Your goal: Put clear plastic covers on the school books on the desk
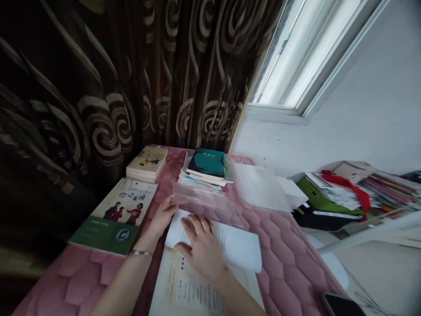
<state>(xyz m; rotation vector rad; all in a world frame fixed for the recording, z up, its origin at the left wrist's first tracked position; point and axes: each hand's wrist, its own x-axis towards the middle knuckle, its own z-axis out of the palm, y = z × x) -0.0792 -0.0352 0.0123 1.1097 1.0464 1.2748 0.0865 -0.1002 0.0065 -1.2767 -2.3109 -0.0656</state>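
An open book (177, 285) lies on the pink quilted cover in front of me, with a white folded-over leaf (243, 248) across its upper part. A clear plastic book cover (210, 204) extends beyond the book's far edge. My left hand (164, 216), a bracelet on its wrist, pinches the plastic near its left corner beside the leaf; its fingertips are partly hidden. Fingers apart, my right hand (202, 245) rests flat on the white leaf. Left of the book lies a green-and-white book (115, 215) with figures on its front.
Behind it stands a stack of tan books (148, 162). A teal book (208, 161) tops another pile at the back. Clear plastic sheets (259, 184) lie to the right. A dark phone (342, 303) is at the right edge, near a crowded shelf (348, 241). Patterned curtains (184, 87) hang behind.
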